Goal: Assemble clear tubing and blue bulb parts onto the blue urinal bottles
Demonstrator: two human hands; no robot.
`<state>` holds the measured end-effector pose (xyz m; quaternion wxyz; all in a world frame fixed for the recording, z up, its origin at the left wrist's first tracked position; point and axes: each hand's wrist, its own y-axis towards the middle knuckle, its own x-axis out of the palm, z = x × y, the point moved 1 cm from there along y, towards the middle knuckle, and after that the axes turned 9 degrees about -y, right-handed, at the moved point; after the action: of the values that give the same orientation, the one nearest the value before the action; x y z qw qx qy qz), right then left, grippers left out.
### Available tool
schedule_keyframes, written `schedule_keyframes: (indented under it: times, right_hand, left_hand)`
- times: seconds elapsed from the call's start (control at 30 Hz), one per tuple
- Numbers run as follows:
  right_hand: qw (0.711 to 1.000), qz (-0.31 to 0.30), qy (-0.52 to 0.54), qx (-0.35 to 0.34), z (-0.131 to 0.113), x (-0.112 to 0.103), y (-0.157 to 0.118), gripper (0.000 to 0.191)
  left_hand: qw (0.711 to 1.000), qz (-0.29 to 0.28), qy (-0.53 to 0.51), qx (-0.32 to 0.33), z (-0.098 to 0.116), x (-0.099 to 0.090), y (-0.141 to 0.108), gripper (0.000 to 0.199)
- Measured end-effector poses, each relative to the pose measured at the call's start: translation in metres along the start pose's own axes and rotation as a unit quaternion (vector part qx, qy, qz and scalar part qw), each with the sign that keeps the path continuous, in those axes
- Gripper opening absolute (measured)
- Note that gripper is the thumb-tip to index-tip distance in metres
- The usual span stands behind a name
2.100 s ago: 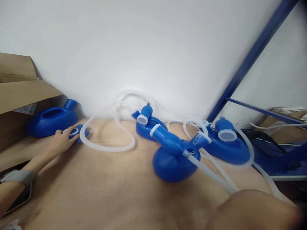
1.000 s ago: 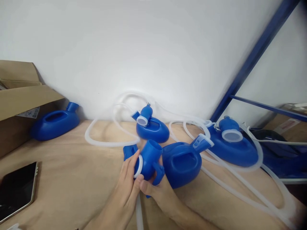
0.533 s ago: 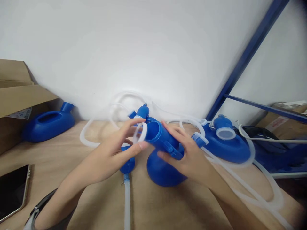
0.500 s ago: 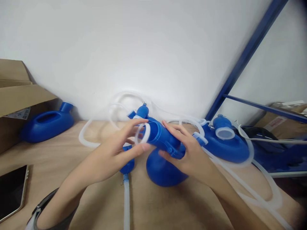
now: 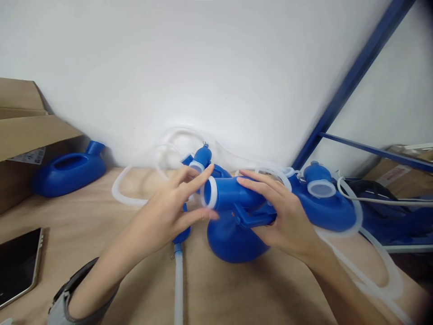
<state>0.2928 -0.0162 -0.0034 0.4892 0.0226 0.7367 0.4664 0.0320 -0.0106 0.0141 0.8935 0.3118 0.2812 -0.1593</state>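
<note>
Over the table (image 5: 142, 293), left hand (image 5: 162, 216) gripped the white ring (image 5: 212, 193) at the blue spout's (image 5: 228, 192) mouth — seating unclear; right hand (image 5: 291, 216) grasped the spout. Two rear spouts (image 5: 203, 155) (image 5: 316, 172) — already ringed.

The single view looks from the wearer's head — forward and down, close over a pale brown wooden tabletop (image 5: 142, 289) — with the plain white wall (image 5: 203, 67) facing it.

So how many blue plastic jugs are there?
4: the left jug by the brown cardboard box, the rear centre jug, the front centre jug and the right jug. Others may be hidden.
</note>
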Motion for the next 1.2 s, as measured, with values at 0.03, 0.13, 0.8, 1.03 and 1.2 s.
schedule_keyframes:
  times: [0.03, 0.13, 0.8, 1.03, 1.2]
  right_hand:
    - [1.000, 0.005, -0.005, -0.003, 0.001, -0.001, 0.000, 0.057]
    - [1.000, 0.025, -0.007, -0.008, 0.001, -0.005, 0.000, 0.057]
    - [0.993, -0.063, 0.084, -0.045, 0.008, -0.010, -0.004, 0.100]
    - [0.986, 0.037, 0.123, -0.111, 0.017, -0.008, -0.009, 0.066]
    - [0.991, 0.047, 0.070, -0.107, 0.010, -0.018, -0.009, 0.078]
  left_hand:
    - [1.000, 0.000, -0.006, 0.001, 0.002, 0.000, 0.000, 0.071]
    - [0.999, 0.002, -0.040, 0.001, 0.005, -0.001, -0.001, 0.071]
    - [0.990, 0.024, -0.141, -0.021, 0.003, -0.006, -0.001, 0.064]
    - [0.981, -0.013, -0.189, -0.030, 0.000, -0.012, -0.004, 0.073]
    - [0.981, -0.038, -0.182, -0.059, 0.001, 0.000, -0.005, 0.072]
